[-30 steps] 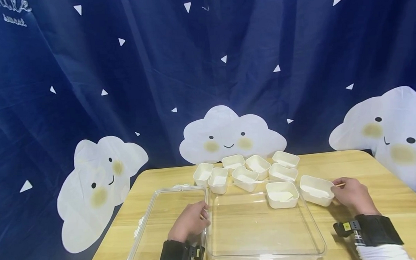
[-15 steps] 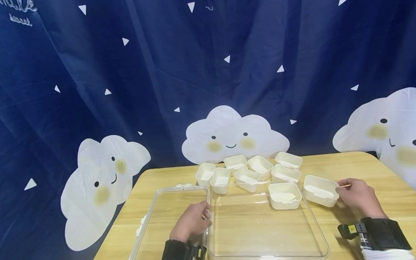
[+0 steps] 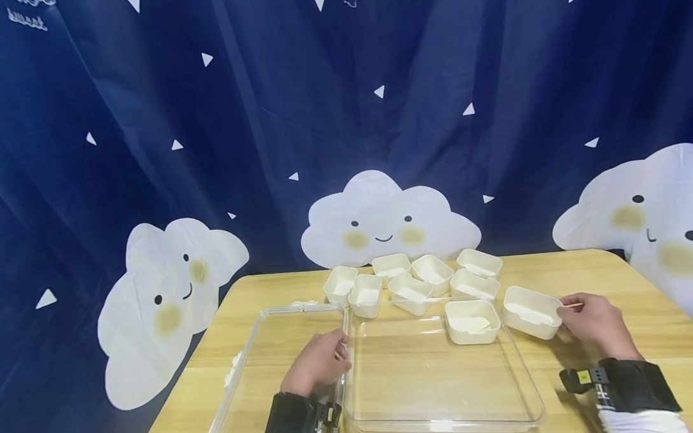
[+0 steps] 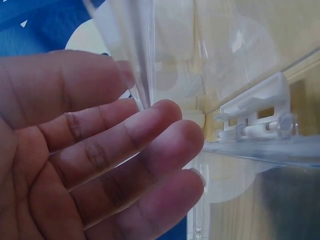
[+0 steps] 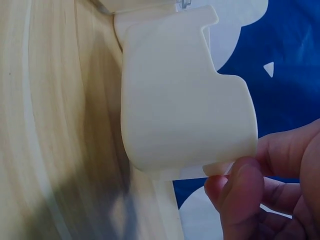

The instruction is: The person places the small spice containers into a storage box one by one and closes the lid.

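My right hand (image 3: 595, 322) pinches one end of a small cream, notched container (image 3: 531, 313). In the right wrist view, the thumb and a finger grip the edge of this container (image 5: 185, 100), which is tilted beside the wooden table. A thin pale strip shows at those fingers in the head view. My left hand (image 3: 319, 357) is at the seam between a clear plastic box (image 3: 445, 423) and its flat clear lid (image 3: 254, 353). Seen from the left wrist, the edge of a clear panel (image 4: 137, 55) lies between the thumb and the bent fingers.
Several similar cream containers (image 3: 411, 292) crowd the table's back, behind the box. One container (image 3: 471, 337) at the box's back right has a pale yellowish piece inside. White clips (image 4: 257, 112) line the clear plastic edge. A blue cloud-patterned curtain (image 3: 343, 114) hangs behind the wooden table (image 3: 660, 333).
The head view has shifted slightly. Both hands keep nearly the same places, the right still pinching the cream container and the left still at the seam.
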Motion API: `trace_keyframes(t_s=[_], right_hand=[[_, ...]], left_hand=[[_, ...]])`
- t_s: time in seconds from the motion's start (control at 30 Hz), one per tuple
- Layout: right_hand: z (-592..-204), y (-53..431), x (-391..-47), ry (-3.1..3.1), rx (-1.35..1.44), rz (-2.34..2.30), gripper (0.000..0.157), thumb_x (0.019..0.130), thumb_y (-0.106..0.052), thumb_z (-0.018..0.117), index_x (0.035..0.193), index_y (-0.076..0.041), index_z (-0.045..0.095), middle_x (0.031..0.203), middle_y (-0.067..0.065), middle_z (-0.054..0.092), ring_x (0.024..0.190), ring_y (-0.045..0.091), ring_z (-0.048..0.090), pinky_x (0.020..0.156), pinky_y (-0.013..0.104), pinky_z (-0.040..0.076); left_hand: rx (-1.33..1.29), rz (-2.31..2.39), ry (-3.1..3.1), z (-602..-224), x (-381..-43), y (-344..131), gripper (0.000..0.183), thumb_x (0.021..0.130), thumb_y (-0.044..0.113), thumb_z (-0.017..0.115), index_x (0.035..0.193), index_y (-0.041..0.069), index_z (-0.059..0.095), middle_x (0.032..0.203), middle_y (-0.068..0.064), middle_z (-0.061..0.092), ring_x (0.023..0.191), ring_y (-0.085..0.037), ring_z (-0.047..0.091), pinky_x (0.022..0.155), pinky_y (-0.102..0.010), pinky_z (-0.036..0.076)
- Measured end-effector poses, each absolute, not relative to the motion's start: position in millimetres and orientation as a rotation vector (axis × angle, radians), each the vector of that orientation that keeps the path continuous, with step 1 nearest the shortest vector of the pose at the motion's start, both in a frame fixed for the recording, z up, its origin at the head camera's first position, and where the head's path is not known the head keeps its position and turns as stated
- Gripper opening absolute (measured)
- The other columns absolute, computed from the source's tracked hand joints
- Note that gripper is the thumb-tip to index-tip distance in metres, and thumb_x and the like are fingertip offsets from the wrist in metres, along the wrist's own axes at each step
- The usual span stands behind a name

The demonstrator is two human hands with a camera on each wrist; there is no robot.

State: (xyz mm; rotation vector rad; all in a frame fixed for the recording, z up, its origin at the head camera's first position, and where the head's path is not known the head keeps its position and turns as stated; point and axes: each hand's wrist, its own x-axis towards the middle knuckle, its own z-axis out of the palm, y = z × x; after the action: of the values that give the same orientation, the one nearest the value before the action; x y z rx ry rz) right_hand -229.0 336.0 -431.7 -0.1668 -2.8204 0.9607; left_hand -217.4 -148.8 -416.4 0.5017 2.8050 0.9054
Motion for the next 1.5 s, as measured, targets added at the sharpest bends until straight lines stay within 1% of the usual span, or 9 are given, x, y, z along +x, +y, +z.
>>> trace_keyframes(t_s=[0.07, 0.2, 0.33, 0.43, 0.5, 0.83, 1.07, 1.27, 1.5], right_hand=[[-431.4, 334.4, -229.1, -2.816, -0.164, 0.963, 0.038, 0.09, -0.019, 0.054, 0.107, 0.014, 0.062, 0.085, 0.018, 0.069, 0.072, 0.025, 0.061, 0.061, 0.034, 0.042], [-429.8, 333.5, -228.9, -2.817, -0.16, 0.964, 0.039, 0.091, -0.021, 0.054, 0.107, 0.014, 0.061, 0.088, 0.021, 0.068, 0.076, 0.03, 0.061, 0.061, 0.036, 0.043], [-427.0, 335.2, -227.7, -2.828, -0.168, 0.981, 0.042, 0.093, -0.022, 0.053, 0.111, 0.014, 0.059, 0.087, 0.018, 0.069, 0.072, 0.022, 0.061, 0.062, 0.036, 0.043], [-425.6, 336.0, -226.0, -2.827, -0.177, 0.988, 0.042, 0.093, -0.022, 0.052, 0.113, 0.015, 0.058, 0.08, 0.012, 0.069, 0.068, 0.017, 0.059, 0.061, 0.033, 0.042], [-424.6, 336.7, -225.3, -2.821, -0.178, 0.987, 0.042, 0.093, -0.021, 0.052, 0.113, 0.017, 0.057, 0.078, 0.009, 0.068, 0.066, 0.016, 0.058, 0.059, 0.032, 0.042], [-422.2, 335.7, -221.5, -2.787, -0.229, 1.0, 0.041, 0.092, -0.018, 0.052, 0.113, 0.017, 0.056, 0.073, 0.005, 0.066, 0.064, 0.016, 0.055, 0.055, 0.03, 0.039], [-416.6, 331.6, -221.0, -2.768, -0.218, 1.037, 0.038, 0.092, -0.017, 0.053, 0.111, 0.015, 0.056, 0.079, 0.011, 0.067, 0.065, 0.016, 0.058, 0.056, 0.031, 0.043], [-412.4, 329.6, -220.3, -2.741, -0.2, 1.059, 0.038, 0.093, -0.017, 0.052, 0.112, 0.016, 0.056, 0.073, 0.006, 0.065, 0.063, 0.016, 0.059, 0.054, 0.029, 0.044], [-409.8, 328.6, -215.6, -2.746, -0.212, 1.095, 0.042, 0.094, -0.018, 0.051, 0.116, 0.017, 0.053, 0.074, 0.007, 0.067, 0.064, 0.019, 0.064, 0.053, 0.029, 0.045]], left_hand=[[0.497, 0.894, 2.807, -415.7, -216.9, -149.3, 0.038, 0.077, 0.001, 0.071, 0.113, -0.004, 0.06, 0.086, 0.0, 0.062, 0.075, -0.017, 0.058, 0.067, -0.034, 0.051], [0.48, 0.889, 2.805, -414.4, -215.7, -149.2, 0.039, 0.078, 0.001, 0.072, 0.114, -0.004, 0.06, 0.087, -0.001, 0.062, 0.076, -0.018, 0.059, 0.068, -0.036, 0.051], [0.476, 0.896, 2.801, -415.0, -215.8, -149.1, 0.037, 0.078, 0.001, 0.071, 0.113, -0.003, 0.06, 0.087, 0.0, 0.061, 0.077, -0.017, 0.058, 0.069, -0.035, 0.051], [0.481, 0.897, 2.802, -415.5, -216.4, -148.8, 0.034, 0.078, 0.001, 0.07, 0.111, -0.002, 0.06, 0.086, 0.001, 0.06, 0.076, -0.016, 0.056, 0.068, -0.034, 0.049], [0.481, 0.896, 2.803, -415.5, -216.6, -148.4, 0.033, 0.078, 0.002, 0.07, 0.11, -0.002, 0.06, 0.086, 0.002, 0.06, 0.076, -0.016, 0.055, 0.067, -0.034, 0.049], [0.497, 0.876, 2.808, -415.8, -218.3, -147.0, 0.034, 0.078, 0.001, 0.071, 0.11, -0.002, 0.06, 0.085, 0.002, 0.059, 0.076, -0.016, 0.056, 0.068, -0.034, 0.049], [0.481, 0.888, 2.803, -416.8, -218.8, -148.7, 0.033, 0.078, 0.001, 0.071, 0.109, -0.002, 0.06, 0.087, 0.0, 0.061, 0.077, -0.017, 0.057, 0.068, -0.035, 0.05], [0.479, 0.889, 2.804, -415.0, -220.4, -148.8, 0.034, 0.078, 0.001, 0.071, 0.11, -0.002, 0.059, 0.087, -0.001, 0.062, 0.077, -0.018, 0.057, 0.069, -0.036, 0.05], [0.508, 0.889, 2.795, -415.7, -219.0, -148.3, 0.034, 0.078, 0.001, 0.072, 0.109, -0.002, 0.06, 0.088, -0.001, 0.062, 0.078, -0.018, 0.058, 0.069, -0.036, 0.051]])
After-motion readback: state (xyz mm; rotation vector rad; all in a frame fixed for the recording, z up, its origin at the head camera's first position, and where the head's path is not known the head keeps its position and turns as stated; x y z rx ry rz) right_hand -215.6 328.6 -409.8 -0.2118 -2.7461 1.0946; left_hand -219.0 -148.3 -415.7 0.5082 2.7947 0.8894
